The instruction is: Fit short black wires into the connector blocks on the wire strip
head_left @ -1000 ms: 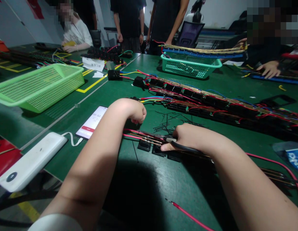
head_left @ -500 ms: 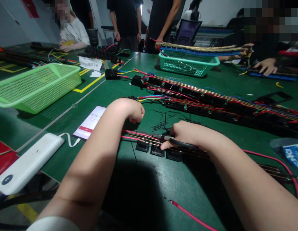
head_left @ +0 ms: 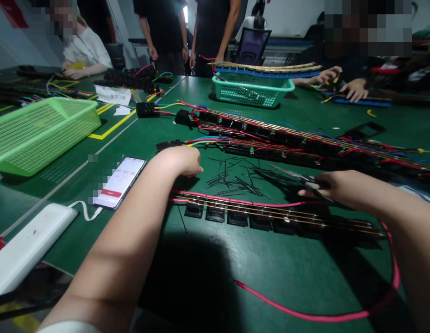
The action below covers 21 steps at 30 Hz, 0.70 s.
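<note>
Pointed tool (head_left: 294,174) partly behind right grip (head_left: 334,184)

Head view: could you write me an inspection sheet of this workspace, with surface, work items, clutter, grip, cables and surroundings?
Surface: green table, shadowed at the front.
Work items: row of black blocks with gold-coloured rods, lying on the table.
Clutter: loose black strips behind the row; phone and power bank at left.
Grip: right hand holds a hand tool; left hand is curled, contents hidden.
Cables: red cable curves in front, end loose; white cord runs from the power bank towards the phone.
Surroundings: light green basket, teal basket, other people beyond.
</note>
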Tool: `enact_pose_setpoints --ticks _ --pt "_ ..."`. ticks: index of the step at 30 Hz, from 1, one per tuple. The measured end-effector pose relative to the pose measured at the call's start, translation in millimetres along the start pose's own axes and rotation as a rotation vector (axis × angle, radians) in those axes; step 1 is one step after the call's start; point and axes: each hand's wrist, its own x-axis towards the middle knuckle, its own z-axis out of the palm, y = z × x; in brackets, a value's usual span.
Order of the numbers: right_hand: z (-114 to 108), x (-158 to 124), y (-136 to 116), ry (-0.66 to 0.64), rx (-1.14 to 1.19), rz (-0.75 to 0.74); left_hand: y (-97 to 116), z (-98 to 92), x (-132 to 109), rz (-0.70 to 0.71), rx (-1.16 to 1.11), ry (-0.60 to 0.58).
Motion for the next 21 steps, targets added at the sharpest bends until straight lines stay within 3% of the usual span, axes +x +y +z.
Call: enact_pose_setpoints --ticks 5,11,16,21 --pt "27.3 6.9 48.3 0.091 0.104 -0.072 45.6 16.7 -6.7 0.297 -0.058 0.274" --pt "56.0 37.8 76.7 0.235 0.1 -0.09 111.2 63.0 -13.3 0.628 -0.055 0.432" --pt "67.2 48.1 82.6 0.279 0.094 -0.131 122.0 86.3 -4.2 0.631 -0.01 0.395" --pt "64.5 40.5 78.7 0.315 0.02 -0.059 121.8 87.8 -2.2 0.628 -0.017 0.369"
